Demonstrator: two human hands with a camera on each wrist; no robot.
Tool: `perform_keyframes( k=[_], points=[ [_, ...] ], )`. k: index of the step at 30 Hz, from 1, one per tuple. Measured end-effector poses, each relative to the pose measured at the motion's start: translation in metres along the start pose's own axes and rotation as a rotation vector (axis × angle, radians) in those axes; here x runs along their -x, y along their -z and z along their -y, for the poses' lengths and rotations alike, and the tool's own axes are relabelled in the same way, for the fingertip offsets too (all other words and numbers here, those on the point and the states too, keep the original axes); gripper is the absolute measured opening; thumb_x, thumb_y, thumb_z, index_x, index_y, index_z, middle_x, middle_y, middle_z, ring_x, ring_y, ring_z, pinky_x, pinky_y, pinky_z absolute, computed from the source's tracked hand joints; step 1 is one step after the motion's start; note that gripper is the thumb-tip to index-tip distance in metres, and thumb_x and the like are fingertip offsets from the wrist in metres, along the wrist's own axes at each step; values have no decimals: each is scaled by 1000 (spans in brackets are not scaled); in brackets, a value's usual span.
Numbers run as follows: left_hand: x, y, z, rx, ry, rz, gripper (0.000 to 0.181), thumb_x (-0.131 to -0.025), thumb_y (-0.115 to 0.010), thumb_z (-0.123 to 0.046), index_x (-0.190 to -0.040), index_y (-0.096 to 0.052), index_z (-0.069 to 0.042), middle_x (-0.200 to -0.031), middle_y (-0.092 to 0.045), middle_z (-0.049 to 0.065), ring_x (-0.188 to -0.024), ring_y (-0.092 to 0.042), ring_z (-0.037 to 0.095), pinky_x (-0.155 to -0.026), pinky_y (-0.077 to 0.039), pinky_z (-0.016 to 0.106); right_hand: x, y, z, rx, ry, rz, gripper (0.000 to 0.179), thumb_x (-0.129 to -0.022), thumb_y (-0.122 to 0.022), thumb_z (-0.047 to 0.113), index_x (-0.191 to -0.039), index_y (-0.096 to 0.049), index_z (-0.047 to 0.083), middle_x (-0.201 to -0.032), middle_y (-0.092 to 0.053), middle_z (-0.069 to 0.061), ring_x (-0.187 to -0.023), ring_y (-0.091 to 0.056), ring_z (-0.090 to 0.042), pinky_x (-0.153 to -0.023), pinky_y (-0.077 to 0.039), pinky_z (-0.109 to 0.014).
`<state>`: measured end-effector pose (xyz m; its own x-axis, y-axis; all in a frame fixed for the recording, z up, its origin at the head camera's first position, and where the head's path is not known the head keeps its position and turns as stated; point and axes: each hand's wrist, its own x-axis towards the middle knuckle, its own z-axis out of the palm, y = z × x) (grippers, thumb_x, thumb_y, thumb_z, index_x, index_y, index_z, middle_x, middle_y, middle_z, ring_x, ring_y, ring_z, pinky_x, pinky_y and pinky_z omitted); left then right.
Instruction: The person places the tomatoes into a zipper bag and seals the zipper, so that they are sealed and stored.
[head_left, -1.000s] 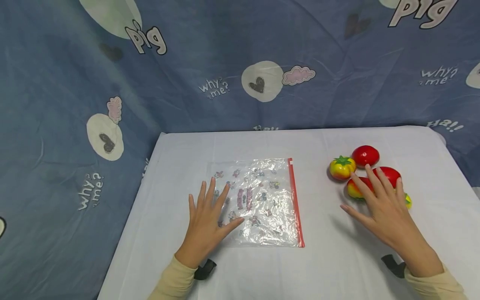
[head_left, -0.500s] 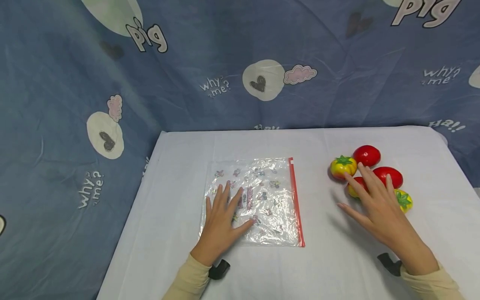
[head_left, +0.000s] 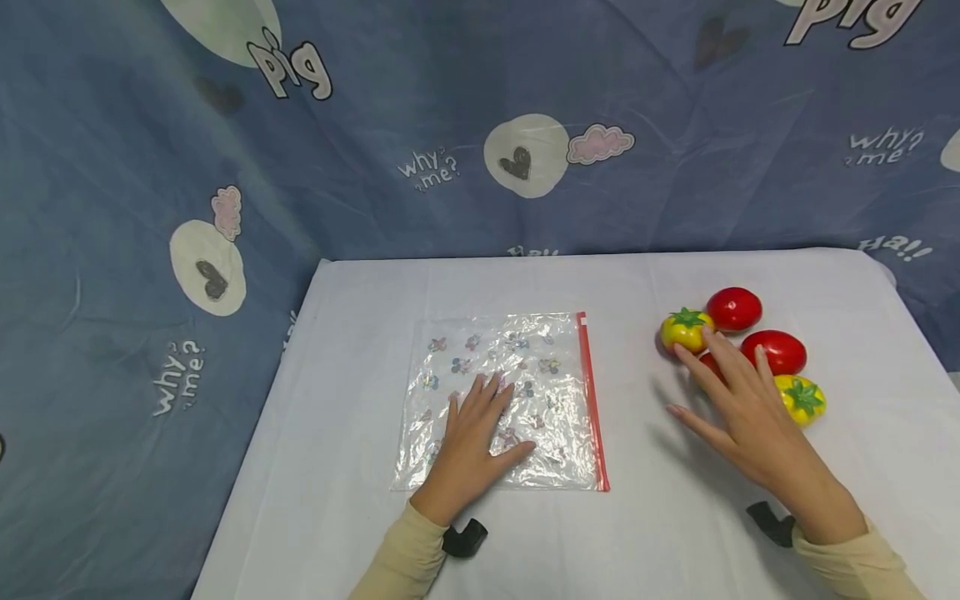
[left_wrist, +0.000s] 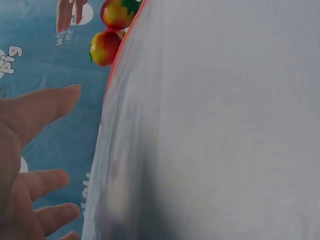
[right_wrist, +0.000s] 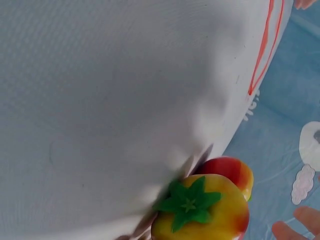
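A clear plastic zip bag (head_left: 558, 400) with small printed figures and a red zip edge lies flat on the white table. My left hand (head_left: 474, 446) is over its lower middle, fingers straight and thumb spread to the right. On the right is a cluster of several tomato-like toy fruits. My right hand (head_left: 757, 425) hovers over its near side, fingers loosely bent and holding nothing. The fingers overlap a mostly hidden red fruit (head_left: 711, 363). Around them sit a yellow fruit (head_left: 801, 400) with a green leafy top, another yellow one (head_left: 682, 332), and two glossy red ones (head_left: 734, 309).
The white tablecloth (head_left: 322, 400) covers the table, backed by a blue printed curtain (head_left: 420, 100) along the far and left sides. Each wrist wears a black strap piece (head_left: 465, 538). In the right wrist view, a yellow-red fruit (right_wrist: 225, 200) stands close to the camera.
My left hand has slid rightward from the bag's left edge to over its middle. My right hand has drifted slightly left, uncovering more of the near yellow fruit. Fruits and bag stay put.
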<state>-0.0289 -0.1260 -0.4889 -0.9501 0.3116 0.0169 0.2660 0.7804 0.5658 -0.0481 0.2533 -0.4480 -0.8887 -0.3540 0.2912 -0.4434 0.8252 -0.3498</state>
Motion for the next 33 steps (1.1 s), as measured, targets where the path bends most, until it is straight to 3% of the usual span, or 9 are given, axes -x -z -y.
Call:
perform_keyframes(
  k=[13,20,33],
  points=[
    [-5,-10,-2,58,28,39,90,-88,-75,-56,-160,-38,-17,-173,-19,5,-163,-5,31,-130,4,65,-4,-6,2,11,27,5,98,-75,-88,30,-160,-40,25,-169,-28,-17,-152,-30,-38,-130,-3,-66],
    [-4,-14,3,30,14,54,89,-89,-74,-55,-160,-39,-16,-173,-18,6,-163,-2,31,-130,3,64,-8,-7,4,8,25,18,99,-74,-89,30,-160,-40,25,-167,-30,-17,-153,-27,-37,-129,-5,-69],
    [-2,-17,1,-7,-33,-7,81,-90,-73,-50,-157,-45,-14,-171,-25,11,-162,-7,37,-129,0,67,-11,-11,5,7,37,31,94,-77,-88,30,-159,-42,23,-166,-32,-18,-151,-29,-38,-130,-3,-66]
  ],
)
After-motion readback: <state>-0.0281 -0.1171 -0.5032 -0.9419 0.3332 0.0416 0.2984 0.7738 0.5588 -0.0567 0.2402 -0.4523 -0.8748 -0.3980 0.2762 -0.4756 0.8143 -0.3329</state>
